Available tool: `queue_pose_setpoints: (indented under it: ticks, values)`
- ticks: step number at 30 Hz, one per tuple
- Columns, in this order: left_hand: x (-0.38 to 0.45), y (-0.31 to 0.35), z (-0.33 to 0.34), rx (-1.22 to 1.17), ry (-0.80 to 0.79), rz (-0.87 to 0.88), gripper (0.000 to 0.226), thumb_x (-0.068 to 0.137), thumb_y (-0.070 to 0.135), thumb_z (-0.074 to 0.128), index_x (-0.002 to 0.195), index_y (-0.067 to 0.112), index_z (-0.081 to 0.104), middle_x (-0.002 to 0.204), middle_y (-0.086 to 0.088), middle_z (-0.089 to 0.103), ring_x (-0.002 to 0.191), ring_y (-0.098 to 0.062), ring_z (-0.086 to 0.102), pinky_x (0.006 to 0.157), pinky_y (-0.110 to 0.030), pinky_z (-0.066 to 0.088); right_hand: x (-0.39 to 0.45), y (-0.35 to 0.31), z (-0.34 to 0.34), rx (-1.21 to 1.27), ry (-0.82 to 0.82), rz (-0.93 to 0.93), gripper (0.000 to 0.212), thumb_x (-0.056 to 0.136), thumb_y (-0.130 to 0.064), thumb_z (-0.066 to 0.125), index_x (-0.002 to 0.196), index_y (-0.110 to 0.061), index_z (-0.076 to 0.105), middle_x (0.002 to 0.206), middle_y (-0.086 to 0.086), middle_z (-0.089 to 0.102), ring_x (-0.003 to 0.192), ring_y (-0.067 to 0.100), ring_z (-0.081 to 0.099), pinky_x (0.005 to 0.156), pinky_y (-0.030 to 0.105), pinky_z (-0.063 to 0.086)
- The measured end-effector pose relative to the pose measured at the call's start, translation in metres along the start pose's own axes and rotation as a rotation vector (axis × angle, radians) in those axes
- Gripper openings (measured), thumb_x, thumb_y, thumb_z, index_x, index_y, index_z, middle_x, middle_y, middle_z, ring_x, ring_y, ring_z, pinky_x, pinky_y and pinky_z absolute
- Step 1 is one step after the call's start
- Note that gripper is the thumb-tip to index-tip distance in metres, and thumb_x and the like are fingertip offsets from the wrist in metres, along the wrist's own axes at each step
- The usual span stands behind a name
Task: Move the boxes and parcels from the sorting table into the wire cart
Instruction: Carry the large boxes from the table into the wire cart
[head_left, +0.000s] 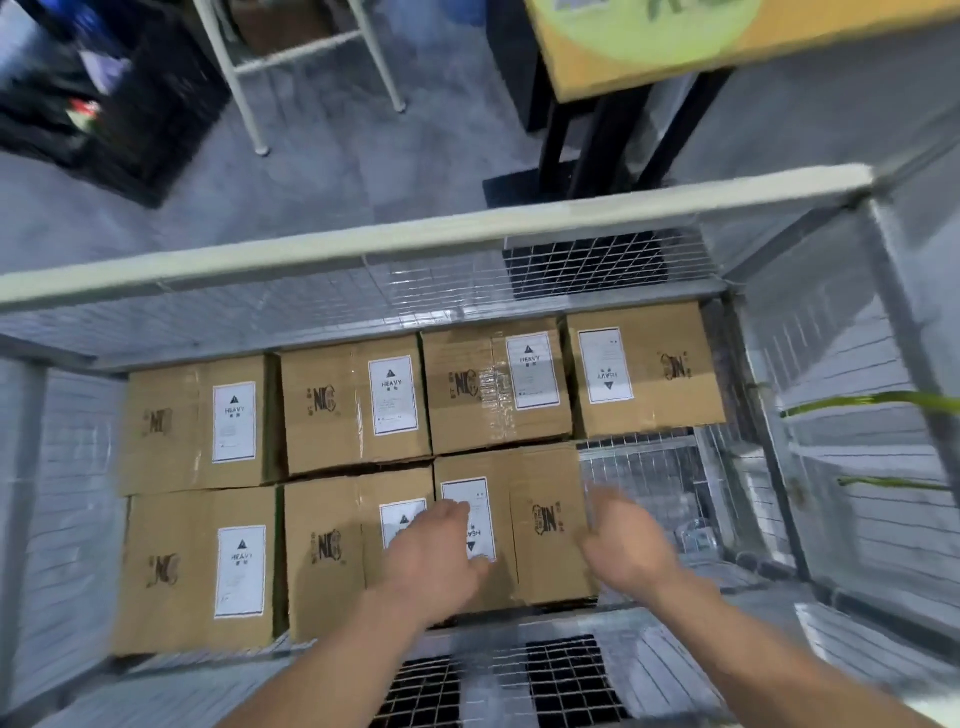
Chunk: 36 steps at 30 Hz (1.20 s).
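I look down into the wire cart (431, 241), where several brown cardboard boxes with white HEAVY labels lie flat in two rows. Both my hands reach into the cart over the near right box (535, 488). My left hand (434, 545) is above that box's left part and its label, fingers relaxed and holding nothing. Just past the box's right edge, my right hand (623, 540) hovers open over a bare patch of the cart's wire floor (654, 483). Motion blur hides whether either hand touches the box.
An orange-topped table (675, 47) on black legs stands beyond the cart at the upper right. A white metal stand (244, 88) and dark crates (67, 104) sit on the grey floor at the upper left. The cart's wire walls rise on all sides.
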<state>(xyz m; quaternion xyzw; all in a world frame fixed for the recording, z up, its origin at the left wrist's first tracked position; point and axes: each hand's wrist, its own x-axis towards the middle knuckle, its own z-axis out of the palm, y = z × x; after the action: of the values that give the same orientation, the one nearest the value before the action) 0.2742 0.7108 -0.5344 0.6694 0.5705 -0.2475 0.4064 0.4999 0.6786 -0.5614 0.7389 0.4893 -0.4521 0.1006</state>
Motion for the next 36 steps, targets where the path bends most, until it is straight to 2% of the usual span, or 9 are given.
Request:
queue_pose_setpoints:
  ticks: [3, 6, 9, 12, 17, 19, 24, 30, 36]
  values:
    - [-0.036, 0.024, -0.053, 0.160, 0.092, 0.103, 0.050, 0.098, 0.047, 0.053, 0.138, 0.017, 0.049, 0.139, -0.003, 0.053, 0.126, -0.022, 0.050, 0.095, -0.035, 0.047, -0.045, -0.023, -0.052, -0.098, 0.077, -0.006, 0.026, 0.098, -0.029, 0.052, 0.120, -0.017, 0.057, 0.100, 0.001, 0.064, 0.082, 0.020, 0.060, 0.068, 0.031, 0.054]
    - [-0.075, 0.052, -0.104, 0.246, 0.158, 0.217, 0.042, 0.098, 0.052, 0.051, 0.120, 0.016, 0.056, 0.117, -0.004, 0.061, 0.106, -0.022, 0.057, 0.078, -0.033, 0.046, -0.088, -0.040, -0.096, -0.162, 0.151, 0.006, 0.035, 0.097, -0.029, 0.050, 0.130, -0.020, 0.056, 0.108, 0.002, 0.068, 0.094, 0.024, 0.064, 0.076, 0.032, 0.053]
    - [-0.114, 0.082, -0.142, 0.296, 0.211, 0.348, 0.048, 0.096, 0.053, 0.051, 0.128, 0.018, 0.056, 0.119, -0.003, 0.063, 0.107, -0.022, 0.059, 0.081, -0.034, 0.050, -0.139, -0.050, -0.129, -0.202, 0.267, 0.002, 0.035, 0.095, -0.034, 0.049, 0.125, -0.019, 0.057, 0.112, 0.005, 0.070, 0.095, 0.025, 0.064, 0.075, 0.032, 0.052]
    - [-0.150, 0.111, -0.170, 0.390, 0.256, 0.463, 0.048, 0.095, 0.058, 0.049, 0.123, 0.020, 0.056, 0.118, -0.002, 0.061, 0.108, -0.023, 0.058, 0.087, -0.038, 0.053, -0.193, -0.054, -0.153, -0.193, 0.389, 0.039, 0.035, 0.095, -0.042, 0.049, 0.118, -0.017, 0.057, 0.109, 0.007, 0.070, 0.100, 0.030, 0.066, 0.072, 0.034, 0.046]
    - [-0.210, 0.162, -0.193, 0.488, 0.326, 0.676, 0.051, 0.093, 0.058, 0.051, 0.127, 0.021, 0.056, 0.139, -0.001, 0.056, 0.120, -0.023, 0.057, 0.095, -0.041, 0.052, -0.285, -0.047, -0.174, -0.104, 0.583, 0.174, 0.040, 0.092, -0.049, 0.050, 0.120, -0.022, 0.060, 0.115, 0.005, 0.070, 0.107, 0.030, 0.066, 0.081, 0.037, 0.053]
    - [-0.232, 0.183, -0.192, 0.539, 0.334, 0.749, 0.051, 0.092, 0.057, 0.050, 0.126, 0.019, 0.057, 0.136, -0.002, 0.057, 0.120, -0.023, 0.057, 0.095, -0.042, 0.051, -0.319, -0.037, -0.177, -0.073, 0.626, 0.239, 0.044, 0.094, -0.051, 0.050, 0.123, -0.021, 0.060, 0.118, 0.006, 0.069, 0.110, 0.030, 0.064, 0.081, 0.037, 0.053]
    - [-0.279, 0.232, -0.169, 0.640, 0.379, 0.916, 0.055, 0.090, 0.067, 0.050, 0.121, 0.022, 0.057, 0.125, 0.001, 0.059, 0.118, -0.022, 0.056, 0.094, -0.043, 0.051, -0.401, -0.002, -0.171, 0.021, 0.715, 0.384, 0.040, 0.093, -0.053, 0.053, 0.111, -0.020, 0.064, 0.116, 0.007, 0.069, 0.112, 0.032, 0.063, 0.081, 0.036, 0.053]
    - [-0.334, 0.278, -0.116, 0.724, 0.397, 1.107, 0.068, 0.091, 0.069, 0.047, 0.137, 0.018, 0.052, 0.141, -0.002, 0.053, 0.132, -0.023, 0.047, 0.104, -0.043, 0.045, -0.493, 0.037, -0.138, 0.139, 0.810, 0.518, 0.043, 0.094, -0.054, 0.052, 0.119, -0.021, 0.064, 0.125, 0.004, 0.067, 0.117, 0.030, 0.061, 0.080, 0.036, 0.048]
    - [-0.407, 0.301, -0.046, 0.803, 0.400, 1.218, 0.062, 0.091, 0.068, 0.047, 0.127, 0.018, 0.055, 0.129, -0.001, 0.057, 0.124, -0.025, 0.052, 0.095, -0.038, 0.046, -0.576, 0.070, -0.079, 0.186, 0.866, 0.635, 0.041, 0.093, -0.057, 0.051, 0.107, -0.020, 0.062, 0.119, 0.005, 0.068, 0.112, 0.030, 0.062, 0.075, 0.036, 0.044]
